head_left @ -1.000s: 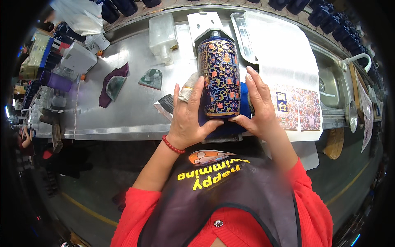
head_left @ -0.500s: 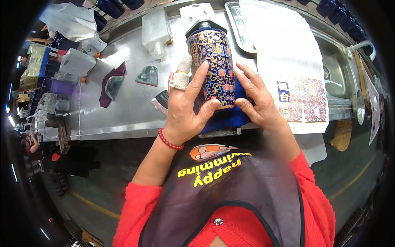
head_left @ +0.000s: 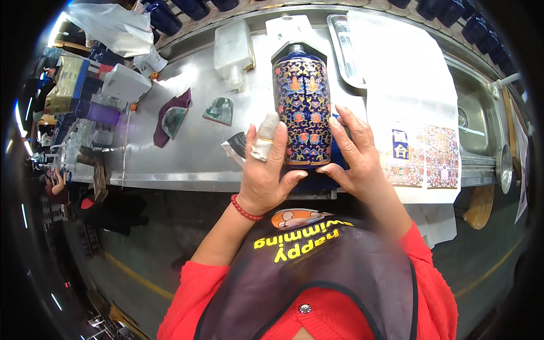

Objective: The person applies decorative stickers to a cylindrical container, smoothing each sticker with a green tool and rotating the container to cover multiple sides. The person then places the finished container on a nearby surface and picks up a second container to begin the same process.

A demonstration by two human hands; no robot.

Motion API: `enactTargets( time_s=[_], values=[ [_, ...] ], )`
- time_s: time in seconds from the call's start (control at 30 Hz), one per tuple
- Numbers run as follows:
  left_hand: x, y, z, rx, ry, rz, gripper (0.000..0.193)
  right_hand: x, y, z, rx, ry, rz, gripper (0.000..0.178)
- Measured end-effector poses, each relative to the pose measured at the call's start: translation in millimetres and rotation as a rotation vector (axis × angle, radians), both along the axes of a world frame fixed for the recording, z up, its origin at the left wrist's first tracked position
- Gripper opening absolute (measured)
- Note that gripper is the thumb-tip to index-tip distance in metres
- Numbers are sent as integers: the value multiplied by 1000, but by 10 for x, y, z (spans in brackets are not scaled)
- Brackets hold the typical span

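A dark blue bottle (head_left: 302, 113) covered in a colourful floral pattern lies on its side in front of me, neck pointing away. My left hand (head_left: 265, 170) holds its lower left side, thumb near the base; one finger wears a pale cloth cover (head_left: 263, 141). Against the right side rest the fingers of my right hand (head_left: 357, 153), its thumb at the base corner. Blue material (head_left: 339, 148) shows below the bottle. A white sheet (head_left: 408, 73) printed with matching patterns lies on the right. To the left are a dark green rounded scraper (head_left: 219, 110) and another scraper (head_left: 174, 122) on purple cloth (head_left: 161, 136).
A translucent plastic container (head_left: 233, 48) lies behind, left of the bottle. A metal tray (head_left: 347, 51) is partly under the sheet, and a sink (head_left: 473, 113) is at the right. Several dark blue bottles (head_left: 190, 7) stand along the far edge. The metal worktop's front edge (head_left: 170, 182) runs before me.
The bottle has turned about its long axis; the gold-lettered panel at its left no longer shows, and paired flowers face up. My left hand has slid toward the base. The whole view has shifted slightly.
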State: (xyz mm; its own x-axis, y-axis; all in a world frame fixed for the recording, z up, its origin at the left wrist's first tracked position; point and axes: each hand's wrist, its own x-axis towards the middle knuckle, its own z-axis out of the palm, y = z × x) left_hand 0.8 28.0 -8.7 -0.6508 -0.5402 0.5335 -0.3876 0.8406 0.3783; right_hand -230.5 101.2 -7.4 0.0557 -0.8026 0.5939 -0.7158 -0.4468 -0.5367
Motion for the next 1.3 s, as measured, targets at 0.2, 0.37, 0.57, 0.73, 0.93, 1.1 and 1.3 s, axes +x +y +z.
enactTargets(
  time_s=[0.2, 0.37, 0.57, 0.73, 0.93, 1.1, 1.3],
  values=[
    [-7, 95, -69, -34, 25, -7, 69, 40, -9, 3, -16, 40, 1, 75],
    [-1, 77, -43, -92, -18, -10, 68, 54, -4, 6, -23, 36, 0, 72],
    [-37, 89, 78, 113, 142, -29, 62, 54, -5, -11, -33, 51, -2, 71],
    [-158, 40, 158, 487, 390, -24, 53, 49, -6, -13, -17, 35, 17, 72],
    [-219, 16, 154, 471, 356, -38, 60, 44, -5, 7, -18, 32, 15, 75],
    [-208, 17, 149, 463, 338, -37, 63, 53, -6, 4, -16, 26, 12, 76],
    [-203, -21, 160, 388, 298, -56, 67, 35, -5, -17, 5, 16, 47, 73]
  ],
)
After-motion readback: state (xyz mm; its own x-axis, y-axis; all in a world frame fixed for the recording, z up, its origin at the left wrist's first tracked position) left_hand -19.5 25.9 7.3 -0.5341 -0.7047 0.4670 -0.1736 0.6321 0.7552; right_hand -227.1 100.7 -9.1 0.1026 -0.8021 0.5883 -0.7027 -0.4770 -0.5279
